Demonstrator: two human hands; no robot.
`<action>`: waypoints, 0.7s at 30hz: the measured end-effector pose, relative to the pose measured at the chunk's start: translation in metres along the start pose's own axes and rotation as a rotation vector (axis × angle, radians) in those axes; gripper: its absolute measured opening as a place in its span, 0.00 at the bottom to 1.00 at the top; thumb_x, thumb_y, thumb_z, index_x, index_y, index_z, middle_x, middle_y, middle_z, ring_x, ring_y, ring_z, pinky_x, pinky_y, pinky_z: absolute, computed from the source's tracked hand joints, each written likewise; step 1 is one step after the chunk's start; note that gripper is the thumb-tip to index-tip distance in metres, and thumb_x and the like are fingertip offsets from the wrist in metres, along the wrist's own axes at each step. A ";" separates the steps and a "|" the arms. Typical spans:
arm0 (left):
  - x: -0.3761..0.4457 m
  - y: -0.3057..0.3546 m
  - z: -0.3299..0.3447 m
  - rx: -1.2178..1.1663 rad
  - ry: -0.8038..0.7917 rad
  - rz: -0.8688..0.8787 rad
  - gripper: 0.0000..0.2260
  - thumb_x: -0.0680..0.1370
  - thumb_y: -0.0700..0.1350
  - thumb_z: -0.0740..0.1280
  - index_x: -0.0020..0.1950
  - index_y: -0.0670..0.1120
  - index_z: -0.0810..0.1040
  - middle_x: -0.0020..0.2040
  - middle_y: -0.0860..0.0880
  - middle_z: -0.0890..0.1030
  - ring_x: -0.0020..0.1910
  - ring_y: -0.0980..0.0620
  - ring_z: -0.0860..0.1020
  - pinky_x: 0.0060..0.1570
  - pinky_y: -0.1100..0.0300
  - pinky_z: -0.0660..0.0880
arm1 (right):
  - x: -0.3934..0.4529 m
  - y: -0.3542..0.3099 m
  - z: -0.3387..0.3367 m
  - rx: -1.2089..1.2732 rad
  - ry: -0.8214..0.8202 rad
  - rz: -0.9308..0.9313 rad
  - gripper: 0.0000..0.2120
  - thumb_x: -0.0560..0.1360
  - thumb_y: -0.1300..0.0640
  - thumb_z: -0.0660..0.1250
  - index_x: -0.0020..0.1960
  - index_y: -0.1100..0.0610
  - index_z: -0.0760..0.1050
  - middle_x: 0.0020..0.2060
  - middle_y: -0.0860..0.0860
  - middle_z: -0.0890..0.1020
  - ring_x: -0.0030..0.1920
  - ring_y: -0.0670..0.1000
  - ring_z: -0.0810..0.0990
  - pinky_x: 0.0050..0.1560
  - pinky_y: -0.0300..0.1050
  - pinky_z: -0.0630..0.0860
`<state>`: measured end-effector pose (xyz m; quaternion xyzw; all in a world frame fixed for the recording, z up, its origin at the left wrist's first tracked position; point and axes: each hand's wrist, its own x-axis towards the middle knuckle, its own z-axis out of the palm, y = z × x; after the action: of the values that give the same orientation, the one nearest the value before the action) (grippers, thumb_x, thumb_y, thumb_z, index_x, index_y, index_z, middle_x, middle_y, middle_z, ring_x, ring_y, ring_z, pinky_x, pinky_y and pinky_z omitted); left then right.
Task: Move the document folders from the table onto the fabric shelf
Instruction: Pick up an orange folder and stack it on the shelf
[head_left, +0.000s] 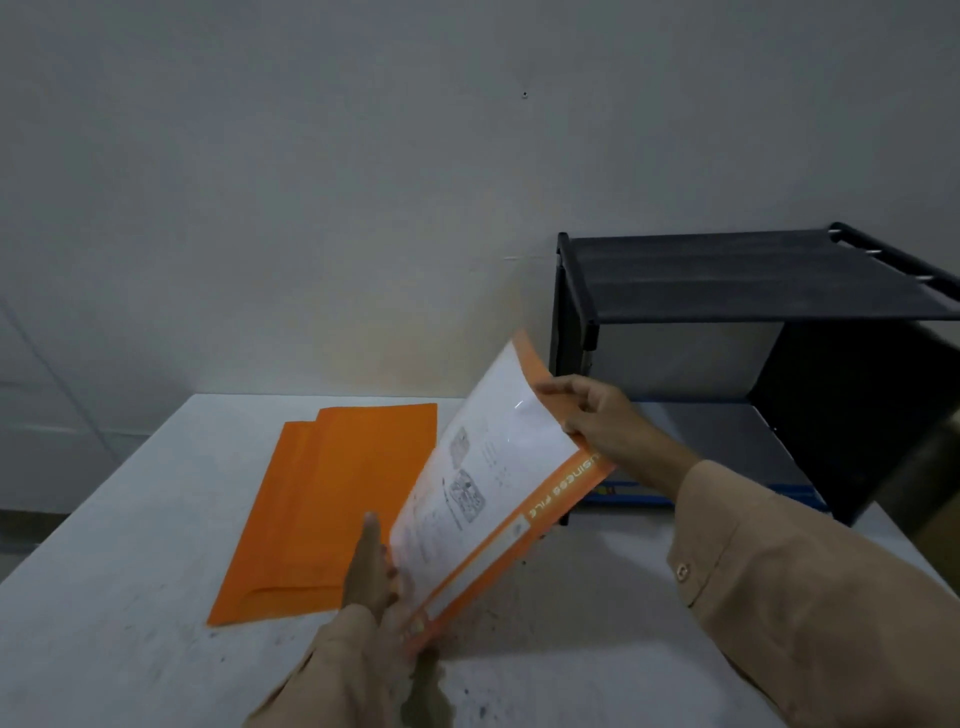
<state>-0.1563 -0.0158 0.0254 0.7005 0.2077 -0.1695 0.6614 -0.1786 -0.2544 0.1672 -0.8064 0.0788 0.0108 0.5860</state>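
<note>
An orange document folder with a clear front and white papers inside (488, 467) is lifted off the table and tilted. My right hand (608, 421) grips its far upper edge. My left hand (374, 571) holds its near lower corner. Two more orange folders (322, 509) lie flat and overlapping on the white table (130, 597), left of the held one. The black fabric shelf (753, 280) stands at the right rear of the table, just beyond my right hand. Its top tier is bare; a blue folder (623, 493) lies on the lower tier.
A grey wall (311, 208) runs directly behind the table and shelf. The shelf's black side panel (857, 415) closes its right side. The table surface near me is scuffed with dark specks.
</note>
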 end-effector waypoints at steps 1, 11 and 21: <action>-0.004 -0.001 0.009 -0.093 -0.024 -0.109 0.35 0.76 0.67 0.46 0.76 0.46 0.58 0.76 0.41 0.61 0.72 0.36 0.63 0.70 0.40 0.60 | -0.005 0.002 -0.005 -0.010 -0.012 -0.013 0.18 0.76 0.68 0.58 0.61 0.51 0.71 0.42 0.47 0.77 0.32 0.48 0.77 0.25 0.32 0.75; -0.013 -0.025 0.049 -0.129 -0.062 -0.292 0.26 0.75 0.59 0.61 0.61 0.39 0.73 0.53 0.38 0.78 0.46 0.42 0.74 0.43 0.53 0.71 | -0.052 0.038 -0.087 -0.019 0.049 -0.032 0.20 0.73 0.74 0.60 0.52 0.50 0.74 0.45 0.47 0.79 0.38 0.46 0.80 0.30 0.33 0.78; -0.021 -0.019 0.084 0.026 -0.053 0.099 0.07 0.76 0.32 0.62 0.47 0.43 0.74 0.45 0.44 0.76 0.44 0.44 0.73 0.45 0.56 0.71 | -0.076 0.127 -0.142 -0.023 0.391 0.230 0.20 0.73 0.75 0.59 0.58 0.56 0.74 0.48 0.56 0.78 0.37 0.53 0.77 0.40 0.51 0.78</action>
<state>-0.1808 -0.1005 0.0141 0.7138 0.1528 -0.1576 0.6651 -0.2821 -0.4182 0.1003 -0.7855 0.2820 -0.0781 0.5452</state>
